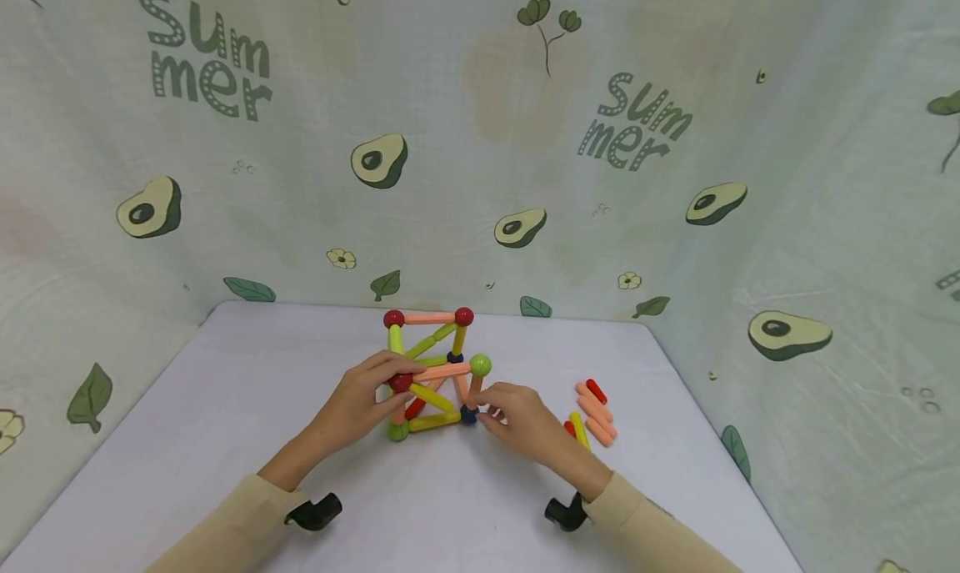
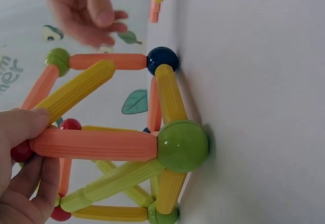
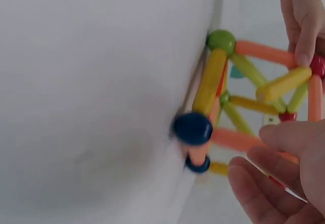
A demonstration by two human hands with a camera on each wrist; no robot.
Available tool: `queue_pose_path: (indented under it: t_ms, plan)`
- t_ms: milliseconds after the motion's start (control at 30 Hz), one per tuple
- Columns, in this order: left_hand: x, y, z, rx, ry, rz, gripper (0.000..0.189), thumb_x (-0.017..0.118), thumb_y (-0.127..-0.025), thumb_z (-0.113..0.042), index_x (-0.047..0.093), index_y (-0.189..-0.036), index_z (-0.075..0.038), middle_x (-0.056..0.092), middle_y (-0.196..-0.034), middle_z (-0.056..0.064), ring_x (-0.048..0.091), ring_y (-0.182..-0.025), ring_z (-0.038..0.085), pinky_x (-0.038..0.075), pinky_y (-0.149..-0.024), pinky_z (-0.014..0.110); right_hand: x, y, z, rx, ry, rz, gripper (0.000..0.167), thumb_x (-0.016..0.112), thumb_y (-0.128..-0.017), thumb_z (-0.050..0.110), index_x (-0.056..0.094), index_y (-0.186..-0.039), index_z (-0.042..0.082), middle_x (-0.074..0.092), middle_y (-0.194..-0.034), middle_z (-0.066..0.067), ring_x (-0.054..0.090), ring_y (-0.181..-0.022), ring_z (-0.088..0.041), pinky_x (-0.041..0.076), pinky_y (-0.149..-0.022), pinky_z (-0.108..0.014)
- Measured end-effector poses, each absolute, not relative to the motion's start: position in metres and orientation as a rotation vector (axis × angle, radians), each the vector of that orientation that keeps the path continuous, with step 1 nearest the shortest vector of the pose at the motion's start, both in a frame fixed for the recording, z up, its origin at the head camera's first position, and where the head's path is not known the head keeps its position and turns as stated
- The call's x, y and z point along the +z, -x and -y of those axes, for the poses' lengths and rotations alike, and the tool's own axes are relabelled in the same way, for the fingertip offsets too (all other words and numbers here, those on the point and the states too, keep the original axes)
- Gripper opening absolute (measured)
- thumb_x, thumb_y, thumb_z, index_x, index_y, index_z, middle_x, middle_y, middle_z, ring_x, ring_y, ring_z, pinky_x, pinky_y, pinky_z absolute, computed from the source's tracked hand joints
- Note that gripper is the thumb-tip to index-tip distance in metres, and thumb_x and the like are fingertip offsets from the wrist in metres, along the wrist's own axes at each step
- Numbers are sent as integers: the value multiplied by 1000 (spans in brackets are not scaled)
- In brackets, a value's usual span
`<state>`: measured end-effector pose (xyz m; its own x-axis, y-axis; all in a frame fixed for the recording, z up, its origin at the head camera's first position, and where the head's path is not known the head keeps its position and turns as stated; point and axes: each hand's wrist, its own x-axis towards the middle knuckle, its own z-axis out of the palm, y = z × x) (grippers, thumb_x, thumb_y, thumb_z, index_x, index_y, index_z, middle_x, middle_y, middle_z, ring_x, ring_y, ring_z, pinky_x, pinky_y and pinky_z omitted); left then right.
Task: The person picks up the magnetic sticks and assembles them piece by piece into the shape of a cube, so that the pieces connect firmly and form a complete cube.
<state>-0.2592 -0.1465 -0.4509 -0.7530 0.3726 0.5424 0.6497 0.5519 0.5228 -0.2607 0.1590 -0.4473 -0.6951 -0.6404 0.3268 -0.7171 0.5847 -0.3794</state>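
A frame of coloured rods and balls stands on the table, in the middle of the head view. My left hand (image 1: 366, 394) pinches the red ball (image 1: 401, 383) at its upper near-left corner, the thumb lying by a yellow rod (image 2: 76, 92). That rod slants from the red ball, and its other end is free in both wrist views. My right hand (image 1: 525, 419) is beside the near-right upright, an orange rod (image 2: 109, 61) between a green ball (image 1: 480, 364) and a dark blue ball (image 3: 193, 128). Its fingers are loosely bent, with nothing held in them.
Loose orange rods (image 1: 596, 404), a red rod (image 1: 596, 390) and a yellow rod (image 1: 579, 431) lie on the white table (image 1: 300, 348) right of the frame, partly behind the right hand. A patterned cloth (image 1: 450, 139) hangs around the table's back and sides.
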Motion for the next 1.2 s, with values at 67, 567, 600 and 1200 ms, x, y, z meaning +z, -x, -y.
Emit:
queue_pose_path:
  t_ms: [67, 567, 600, 1200]
  plan:
    - [-450, 260, 146, -1046, 827, 2428, 54, 88, -84, 1, 73, -131, -21, 67, -120, -5, 64, -102, 11, 62, -86, 31, -444, 264, -188, 661, -1158, 2749, 24, 78, -96, 4, 77, -120, 6, 77, -111, -6, 72, -95, -16, 63, -83, -33]
    - [-454, 261, 146, -1057, 845, 2397, 56, 89, -83, 3, 73, -131, -21, 66, -119, -6, 63, -99, 10, 64, -81, 36, -449, 273, -272, 315, -1154, 3068, 20, 87, -88, 9, 82, -107, 13, 73, -106, 3, 62, -101, -16, 58, -91, -35]
    - [-454, 261, 146, -1061, 847, 2398, 56, 89, -83, 3, 73, -131, -21, 66, -119, -6, 63, -99, 10, 64, -81, 37, -450, 275, -272, 332, -1165, 3063, 20, 87, -89, 11, 82, -108, 12, 73, -106, 3, 63, -100, -16, 58, -90, -34]
    - [-452, 259, 145, -1070, 810, 2441, 56, 89, -83, 3, 73, -131, -22, 66, -120, -5, 63, -102, 12, 64, -85, 40, -458, 286, -264, 346, -1224, 3060, 19, 85, -90, 7, 83, -108, 13, 72, -99, 7, 62, -90, -7, 57, -84, -26]
